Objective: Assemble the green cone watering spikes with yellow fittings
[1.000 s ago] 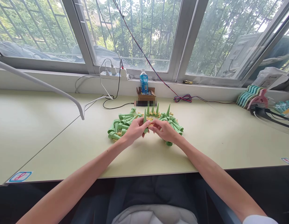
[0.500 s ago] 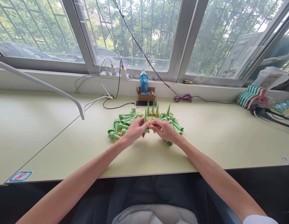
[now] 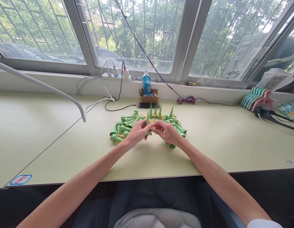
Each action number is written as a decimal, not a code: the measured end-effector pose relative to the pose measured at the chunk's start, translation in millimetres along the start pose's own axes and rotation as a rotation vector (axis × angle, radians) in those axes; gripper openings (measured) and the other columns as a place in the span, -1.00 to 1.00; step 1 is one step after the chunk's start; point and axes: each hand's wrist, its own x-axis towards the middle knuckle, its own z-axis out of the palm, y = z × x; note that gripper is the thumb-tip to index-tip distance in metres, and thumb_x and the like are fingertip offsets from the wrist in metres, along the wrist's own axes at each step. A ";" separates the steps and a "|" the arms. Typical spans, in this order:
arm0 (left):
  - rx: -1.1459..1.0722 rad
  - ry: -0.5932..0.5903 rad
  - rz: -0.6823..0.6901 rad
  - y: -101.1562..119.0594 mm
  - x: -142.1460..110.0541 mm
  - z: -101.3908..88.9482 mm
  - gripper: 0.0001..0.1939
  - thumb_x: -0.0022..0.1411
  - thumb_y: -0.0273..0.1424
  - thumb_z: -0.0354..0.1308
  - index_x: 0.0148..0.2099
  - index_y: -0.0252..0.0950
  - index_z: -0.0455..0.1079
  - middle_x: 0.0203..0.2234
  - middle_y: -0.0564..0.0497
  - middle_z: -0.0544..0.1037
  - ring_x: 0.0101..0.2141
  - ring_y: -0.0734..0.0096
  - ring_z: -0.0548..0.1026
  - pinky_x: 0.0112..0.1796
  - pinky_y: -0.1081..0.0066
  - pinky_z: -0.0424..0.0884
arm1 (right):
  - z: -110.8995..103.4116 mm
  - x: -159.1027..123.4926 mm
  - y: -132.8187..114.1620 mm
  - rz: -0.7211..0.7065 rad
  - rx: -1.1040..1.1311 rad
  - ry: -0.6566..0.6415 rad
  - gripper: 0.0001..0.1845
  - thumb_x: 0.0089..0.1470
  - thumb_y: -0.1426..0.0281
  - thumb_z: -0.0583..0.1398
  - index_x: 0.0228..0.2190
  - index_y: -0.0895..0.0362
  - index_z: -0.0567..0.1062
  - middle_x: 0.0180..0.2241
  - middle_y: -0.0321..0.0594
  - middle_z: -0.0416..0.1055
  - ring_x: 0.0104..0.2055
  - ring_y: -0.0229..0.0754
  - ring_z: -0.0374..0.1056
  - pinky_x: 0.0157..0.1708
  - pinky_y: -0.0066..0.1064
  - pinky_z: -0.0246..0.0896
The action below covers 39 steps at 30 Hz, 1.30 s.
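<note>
Left hand (image 3: pixel 138 133), closed around one upright green spike (image 3: pixel 147 119); right hand (image 3: pixel 167 132), fingertips pinching a small yellow piece (image 3: pixel 153 128) at the spike's base; green spikes (image 3: pixel 128 122), lying and standing around both, on the pale counter (image 3: pixel 147 163).

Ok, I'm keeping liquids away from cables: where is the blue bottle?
In the head view, the blue bottle rises from the cardboard box at the table's back, near the middle, left of the coiled cable.
</note>
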 end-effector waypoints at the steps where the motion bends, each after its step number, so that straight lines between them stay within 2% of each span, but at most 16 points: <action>1: 0.003 -0.001 -0.002 0.1 0.1 0.0 -0.64 0.17 -0.08 0.18 -0.31 -0.31 0.33 -0.49 0.02 0.43 -0.49 0.44 0.45 -0.65 0.53 0.29 | 0.1 0.0 -0.1 0.001 0.003 -0.001 -0.82 0.23 0.26 0.13 -0.25 0.12 0.40 -0.45 -0.29 0.44 -0.50 -0.31 0.25 -0.43 -0.45 0.17; 16: 0.028 -0.026 -0.007 -2.6 0.6 -0.6 -0.65 0.19 -0.09 0.16 -0.31 -0.31 0.31 -0.45 0.00 0.47 -0.45 0.41 0.48 -0.65 0.54 0.30 | 0.1 1.0 2.4 0.014 -0.026 -0.021 -0.66 0.27 0.21 0.05 -0.43 0.14 0.42 -0.54 -0.30 0.39 -0.54 -0.33 0.20 -0.44 -0.48 0.14; 22: 0.028 -0.026 -0.018 -3.2 0.9 -0.9 -0.65 0.20 -0.10 0.16 -0.31 -0.32 0.32 -0.46 0.00 0.47 -0.47 0.45 0.46 -0.64 0.54 0.30 | -0.1 0.8 1.8 0.004 -0.033 -0.018 -0.67 0.28 0.25 0.04 -0.44 0.15 0.41 -0.56 -0.33 0.36 -0.55 -0.35 0.19 -0.46 -0.49 0.11; 29: -0.001 -0.017 -0.001 -2.0 1.0 -0.2 -0.66 0.19 -0.10 0.16 -0.31 -0.31 0.32 -0.47 0.02 0.44 -0.49 0.47 0.43 -0.64 0.54 0.30 | 0.4 -0.1 1.7 -0.008 0.000 -0.004 -0.83 0.20 0.28 0.15 -0.25 0.13 0.41 -0.44 -0.30 0.45 -0.51 -0.34 0.23 -0.43 -0.46 0.17; 39: 0.004 -0.022 -0.011 -2.3 0.5 -0.4 -0.65 0.18 -0.09 0.18 -0.30 -0.30 0.33 -0.48 0.02 0.45 -0.47 0.43 0.47 -0.65 0.53 0.31 | 0.7 0.5 2.0 0.010 0.011 -0.002 -0.82 0.21 0.28 0.14 -0.36 0.12 0.40 -0.50 -0.32 0.41 -0.52 -0.32 0.22 -0.44 -0.45 0.15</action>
